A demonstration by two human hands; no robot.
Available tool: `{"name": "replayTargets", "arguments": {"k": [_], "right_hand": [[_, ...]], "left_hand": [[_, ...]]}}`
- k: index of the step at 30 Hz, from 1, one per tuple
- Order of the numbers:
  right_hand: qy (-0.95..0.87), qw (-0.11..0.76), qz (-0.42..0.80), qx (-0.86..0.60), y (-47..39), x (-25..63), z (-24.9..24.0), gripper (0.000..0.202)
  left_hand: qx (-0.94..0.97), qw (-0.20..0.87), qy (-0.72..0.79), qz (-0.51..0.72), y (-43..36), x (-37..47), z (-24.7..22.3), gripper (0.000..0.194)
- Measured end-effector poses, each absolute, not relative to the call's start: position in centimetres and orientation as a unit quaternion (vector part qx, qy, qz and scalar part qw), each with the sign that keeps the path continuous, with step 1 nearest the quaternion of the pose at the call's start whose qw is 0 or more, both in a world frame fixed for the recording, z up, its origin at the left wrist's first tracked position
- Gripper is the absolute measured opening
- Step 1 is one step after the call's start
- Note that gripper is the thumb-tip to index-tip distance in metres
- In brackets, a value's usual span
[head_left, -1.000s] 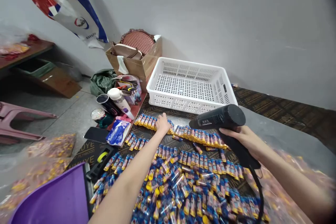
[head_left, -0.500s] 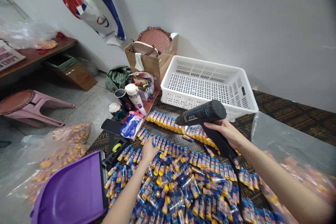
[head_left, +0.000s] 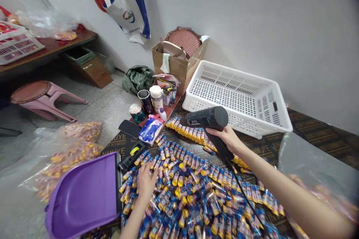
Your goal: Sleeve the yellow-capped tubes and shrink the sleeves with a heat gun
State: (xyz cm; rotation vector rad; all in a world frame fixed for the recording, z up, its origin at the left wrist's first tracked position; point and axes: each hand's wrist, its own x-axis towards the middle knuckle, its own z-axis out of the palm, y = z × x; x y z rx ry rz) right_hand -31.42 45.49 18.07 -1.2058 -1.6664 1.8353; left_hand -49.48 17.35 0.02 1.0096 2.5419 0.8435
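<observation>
My right hand (head_left: 227, 140) is wrapped round the handle of a black heat gun (head_left: 207, 117), whose nozzle points left over a row of small blue-and-yellow tubes (head_left: 190, 131). My left hand (head_left: 147, 179) rests on the left part of a large pile of the same tubes (head_left: 193, 194), fingers spread and apart. Between the hands, another line of tubes stands side by side along the pile's upper edge. A black cord hangs from the heat gun across the pile.
A white plastic crate (head_left: 238, 93) sits behind the heat gun. A purple dustpan (head_left: 86, 194), black tape dispenser (head_left: 133, 155), phone (head_left: 129, 129), blue packet (head_left: 151, 129) and drink bottles (head_left: 156, 97) are on the left. A cardboard box (head_left: 179, 63) stands at the wall.
My left hand has moved back from the upper row and down to the left onto the pile, its fingers now spread. The heat gun has shifted slightly left, and the view has turned left.
</observation>
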Motion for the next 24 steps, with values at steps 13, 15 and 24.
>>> {"name": "replayTargets", "arguments": {"k": [13,15,24], "right_hand": [[-0.609,0.156,0.598,-0.497,45.1,-27.3,19.8,0.033],[-0.607,0.157,0.573,-0.528,45.0,-24.9,20.8,0.035],[-0.519,0.216,0.581,-0.588,44.5,-18.9,21.7,0.035]], "left_hand": [[0.373,0.169,0.858,0.309,18.3,-49.1,0.4,0.022],[0.402,0.163,0.842,0.321,21.9,-49.1,1.2,0.022],[0.377,0.092,0.807,0.444,39.4,-48.0,5.2,0.037]]}}
